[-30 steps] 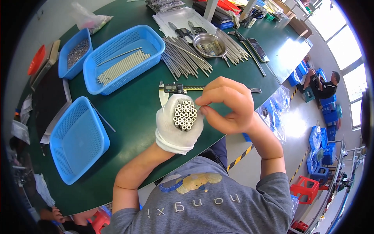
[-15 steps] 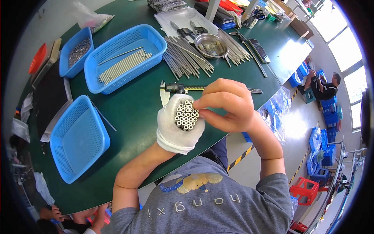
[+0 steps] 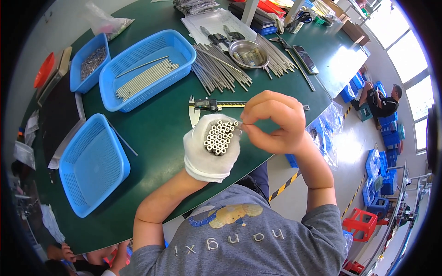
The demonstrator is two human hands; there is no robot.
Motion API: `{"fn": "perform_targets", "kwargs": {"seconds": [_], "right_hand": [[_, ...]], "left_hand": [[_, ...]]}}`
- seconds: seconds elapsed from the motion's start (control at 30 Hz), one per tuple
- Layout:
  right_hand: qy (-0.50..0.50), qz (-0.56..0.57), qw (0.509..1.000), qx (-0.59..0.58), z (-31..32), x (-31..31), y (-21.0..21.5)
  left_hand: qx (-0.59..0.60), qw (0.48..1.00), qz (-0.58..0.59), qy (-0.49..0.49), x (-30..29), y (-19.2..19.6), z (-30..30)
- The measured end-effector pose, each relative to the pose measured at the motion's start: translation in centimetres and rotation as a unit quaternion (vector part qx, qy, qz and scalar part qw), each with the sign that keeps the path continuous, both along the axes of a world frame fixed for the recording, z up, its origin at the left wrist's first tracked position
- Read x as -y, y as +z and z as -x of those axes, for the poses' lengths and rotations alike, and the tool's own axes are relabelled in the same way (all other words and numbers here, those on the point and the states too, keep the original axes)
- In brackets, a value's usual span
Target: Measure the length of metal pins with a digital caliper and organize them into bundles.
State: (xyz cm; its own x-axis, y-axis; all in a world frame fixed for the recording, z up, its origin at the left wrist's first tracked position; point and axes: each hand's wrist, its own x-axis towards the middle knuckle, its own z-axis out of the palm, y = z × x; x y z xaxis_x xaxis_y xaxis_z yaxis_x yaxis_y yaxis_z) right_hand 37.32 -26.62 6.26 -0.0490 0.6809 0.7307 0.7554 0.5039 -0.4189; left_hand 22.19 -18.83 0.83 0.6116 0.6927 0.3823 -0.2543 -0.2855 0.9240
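Head view: the gloved left hand (image 3: 209, 154) grips a bundle of metal tubes (image 3: 220, 137) upright above the green table (image 3: 156, 133), while the bare right hand (image 3: 271, 122) pinches one edge tube; best drawn straight out, the bundle gripped firm.

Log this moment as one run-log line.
left hand: white glove, grips tube bundle upright | right hand: bare, fingers pinch at bundle's top edge | caliper behind, on table

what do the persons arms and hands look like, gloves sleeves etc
The left hand wears a white knit glove that ends at the wrist, with the forearm bare below it. The right hand is bare, with no glove, ring or watch visible. Both arms come out of the short sleeves of a grey T-shirt with a blue and yellow print on the chest.
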Motion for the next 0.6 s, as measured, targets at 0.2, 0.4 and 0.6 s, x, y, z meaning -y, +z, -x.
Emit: {"fn": "perform_targets", "kwargs": {"seconds": [0.2, 0.4, 0.6], "right_hand": [[0.020, 0.049, 0.998, -0.045, 1.2, 0.5, 0.4], [0.030, 0.040, 0.998, -0.037, 0.7, 0.5, 0.3], [0.025, 0.037, 0.998, -0.034, 1.1, 0.5, 0.6]], "left_hand": [[0.054, 0.997, -0.050, -0.015, -0.2, -0.8, -0.3], [-0.009, 0.995, -0.097, 0.003, -0.2, -0.3, -0.1], [0.005, 0.997, -0.080, -0.022, -0.1, -0.1, 0.0]]}}
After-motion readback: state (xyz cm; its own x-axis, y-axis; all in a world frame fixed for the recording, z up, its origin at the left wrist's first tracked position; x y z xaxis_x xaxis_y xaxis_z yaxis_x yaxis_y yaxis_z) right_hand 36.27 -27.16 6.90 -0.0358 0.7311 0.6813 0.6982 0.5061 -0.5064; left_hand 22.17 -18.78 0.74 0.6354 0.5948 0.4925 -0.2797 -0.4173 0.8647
